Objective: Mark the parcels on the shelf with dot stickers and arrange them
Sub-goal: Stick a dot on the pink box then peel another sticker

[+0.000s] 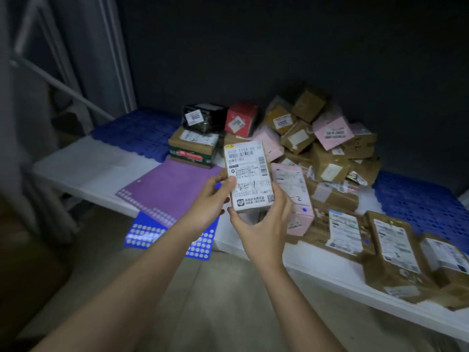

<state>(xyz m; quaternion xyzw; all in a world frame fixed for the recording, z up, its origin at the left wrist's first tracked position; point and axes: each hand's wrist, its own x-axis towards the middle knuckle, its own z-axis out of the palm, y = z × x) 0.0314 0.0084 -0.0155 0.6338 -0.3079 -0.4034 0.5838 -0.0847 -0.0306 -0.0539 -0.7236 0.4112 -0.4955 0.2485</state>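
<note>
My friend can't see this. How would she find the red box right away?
Look at the white shelf and find the big heap of brown parcels at the back. Just left of the heap, the red box sits on top, beside a black box. It is the only red one, with a white label on its front.

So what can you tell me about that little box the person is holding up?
The small brown cardboard parcel is held upright above the shelf's front edge, its face covered by a white shipping label with barcodes, print and handwritten "3-1". The left hand grips its left edge; the right hand cups its bottom and right side. No dot sticker shows on it.
</note>
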